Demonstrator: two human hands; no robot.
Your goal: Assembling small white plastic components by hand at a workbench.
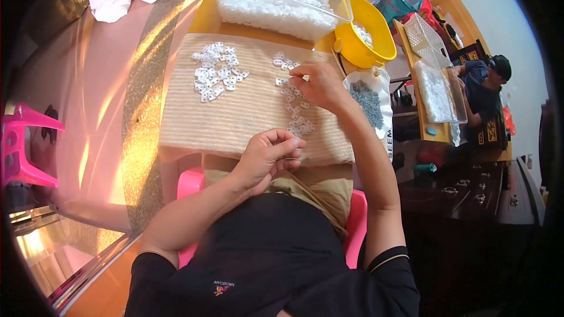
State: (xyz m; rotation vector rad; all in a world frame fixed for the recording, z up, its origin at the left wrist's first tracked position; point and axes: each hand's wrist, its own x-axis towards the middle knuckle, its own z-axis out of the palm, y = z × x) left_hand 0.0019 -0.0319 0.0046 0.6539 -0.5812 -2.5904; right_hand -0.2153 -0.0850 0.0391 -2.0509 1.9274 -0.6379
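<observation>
My left hand (269, 159) hovers over the near edge of a striped beige cloth (258, 114), thumb and fingertips pressed together. Anything in that pinch is too small to make out. Farther up and to the right, my right hand (322, 86) bends its fingers down among small white plastic pieces with holes (289, 91). Whether its fingertips hold one is hidden. More of these pieces lie in a cluster (301, 125) nearer me, below my right hand. A larger loose pile (217, 73) spreads on the cloth's left side.
At the far edge stands a clear bin (279, 14) full of white pieces, beside a yellow tub (367, 41). Grey small parts (367, 104) lie on a white bag at right. Another person (484, 85) sits at a table farther right. A pink stool (29, 144) stands left.
</observation>
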